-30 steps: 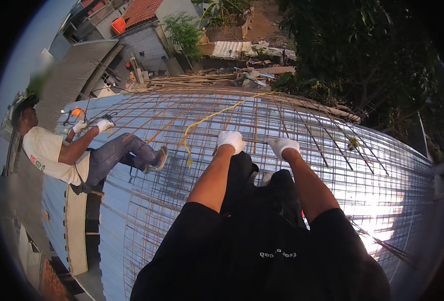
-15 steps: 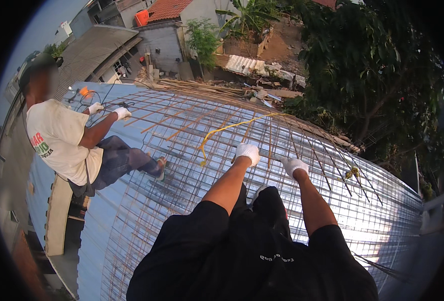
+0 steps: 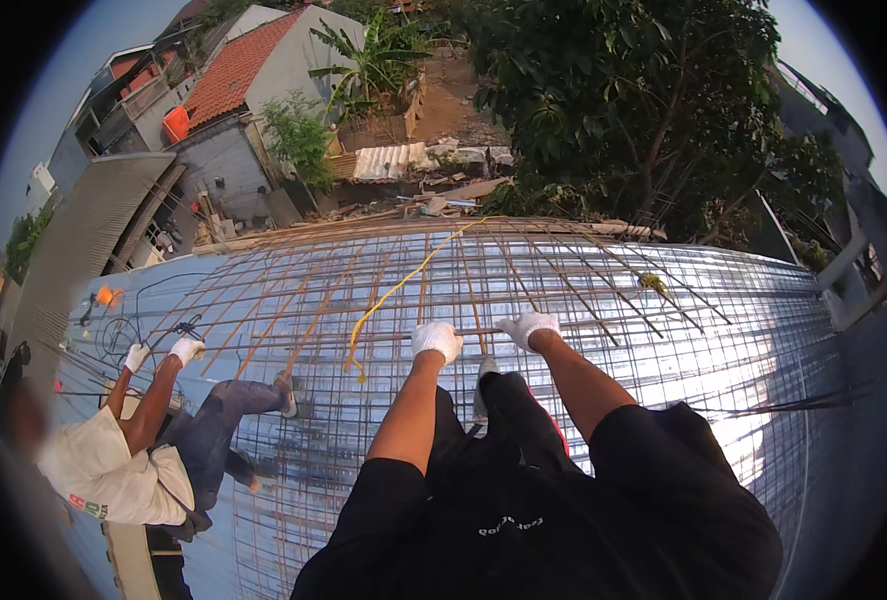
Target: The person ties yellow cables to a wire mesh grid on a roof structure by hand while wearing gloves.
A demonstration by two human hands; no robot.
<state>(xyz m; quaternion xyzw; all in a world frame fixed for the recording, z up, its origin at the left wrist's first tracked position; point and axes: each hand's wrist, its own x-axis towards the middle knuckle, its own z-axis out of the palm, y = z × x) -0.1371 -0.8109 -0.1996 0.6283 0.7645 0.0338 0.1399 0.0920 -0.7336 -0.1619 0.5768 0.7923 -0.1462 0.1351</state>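
Fabric of our black shirt (image 3: pixel 553 550) fills the space nearest us, and just past it a grey shoe (image 3: pixel 483 388) stands among the bars. Beyond that, our left hand (image 3: pixel 436 341), in a white knit glove, has its fingers closed around a steel rod (image 3: pixel 489 330) that lies crosswise in front of us, over the rebar mesh (image 3: pixel 313 470). Our right hand (image 3: pixel 530 330), gloved alike, grips the same rod just beside. Under the mesh we see bluish metal sheeting (image 3: pixel 218 550). A co-worker (image 3: pixel 123 475) sits to our left; we cannot tell what those gloved fingers hold. Ahead, a yellow cord (image 3: pixel 403 287) trails to the mesh's far edge. Farther off stand a leafy tree (image 3: pixel 653 110) and a red-tiled roof (image 3: pixel 233 80).
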